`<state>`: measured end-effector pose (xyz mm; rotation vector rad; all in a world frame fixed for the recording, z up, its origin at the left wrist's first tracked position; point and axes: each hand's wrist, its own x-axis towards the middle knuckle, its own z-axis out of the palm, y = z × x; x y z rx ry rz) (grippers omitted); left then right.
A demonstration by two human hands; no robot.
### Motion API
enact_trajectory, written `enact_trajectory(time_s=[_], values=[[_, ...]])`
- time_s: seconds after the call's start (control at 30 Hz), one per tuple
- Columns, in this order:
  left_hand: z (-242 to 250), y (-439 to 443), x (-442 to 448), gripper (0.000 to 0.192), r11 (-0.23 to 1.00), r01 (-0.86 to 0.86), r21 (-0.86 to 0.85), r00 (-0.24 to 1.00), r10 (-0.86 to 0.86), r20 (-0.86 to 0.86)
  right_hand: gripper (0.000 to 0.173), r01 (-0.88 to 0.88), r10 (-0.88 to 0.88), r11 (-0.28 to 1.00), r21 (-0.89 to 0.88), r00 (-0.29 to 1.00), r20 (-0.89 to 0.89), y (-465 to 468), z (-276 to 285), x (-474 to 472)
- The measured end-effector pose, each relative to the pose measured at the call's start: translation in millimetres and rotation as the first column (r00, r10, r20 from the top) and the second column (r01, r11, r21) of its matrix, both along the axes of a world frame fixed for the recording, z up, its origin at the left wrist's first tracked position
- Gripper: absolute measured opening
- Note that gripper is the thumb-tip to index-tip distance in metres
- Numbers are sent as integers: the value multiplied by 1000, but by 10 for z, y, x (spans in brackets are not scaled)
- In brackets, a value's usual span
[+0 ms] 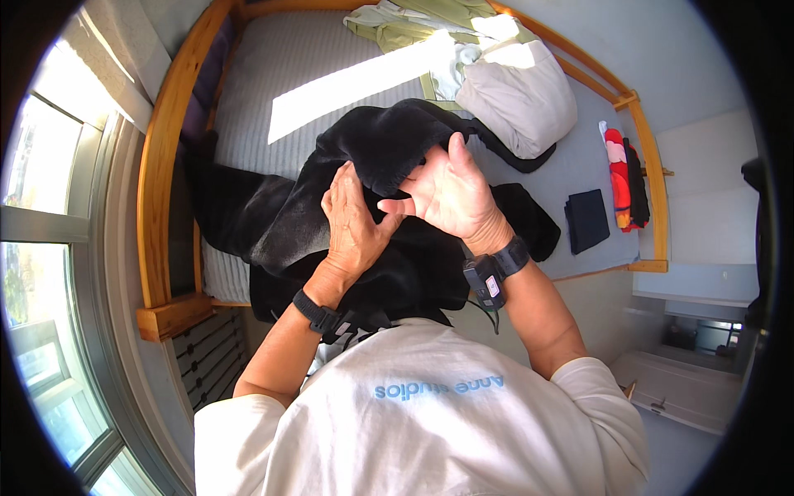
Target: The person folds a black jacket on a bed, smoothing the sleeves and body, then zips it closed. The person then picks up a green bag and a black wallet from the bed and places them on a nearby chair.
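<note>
A black plush garment (291, 217) lies spread in folds over the near side of a bed and hangs towards my body. My left hand (355, 217) rests against its dark folds, back upward, fingers pointing away from me. Just right of it, my right hand (443, 189) is turned palm up with its thumb raised. The fingertips of the right hand are hidden under a raised edge of the black fabric, so its grip is unclear. The two hands almost meet near the left thumb. Both wrists wear black straps, with a small device on the right one.
A grey striped bed sheet (254, 80) lies within a wooden bed frame (162, 186). A pale bundled quilt (518, 93) and green-white bedding (403, 28) lie at the far side. On the right are a folded dark cloth (587, 222) and rolled red cloth (619, 180). Windows (43, 279) stand left.
</note>
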<state>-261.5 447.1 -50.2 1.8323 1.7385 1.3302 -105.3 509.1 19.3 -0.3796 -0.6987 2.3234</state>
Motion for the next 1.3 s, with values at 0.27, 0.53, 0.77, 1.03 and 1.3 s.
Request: enact_trajectory(time_s=[0.27, 0.53, 0.77, 1.03, 1.3], values=[[-116, 216, -195, 26, 834, 531, -150, 228, 30, 973, 33, -67, -54, 955, 290, 920, 389, 332, 122, 8], [-153, 41, -447, 30, 809, 587, 39, -300, 173, 938, 22, -118, -224, 888, 444, 733, 642, 495, 144, 106], [-238, 37, -524, 39, 792, 566, 227, -498, 110, 860, 27, -491, -408, 516, 702, 580, 705, 18, -22, 114], [-385, 26, -432, 42, 794, 528, 302, -672, 173, 720, 24, -611, -286, 504, 610, 548, 786, -516, -102, -59], [-466, -18, -460, 44, 799, 500, 335, -713, 161, 682, 23, -584, -337, 495, 643, 553, 762, -557, -154, -97]])
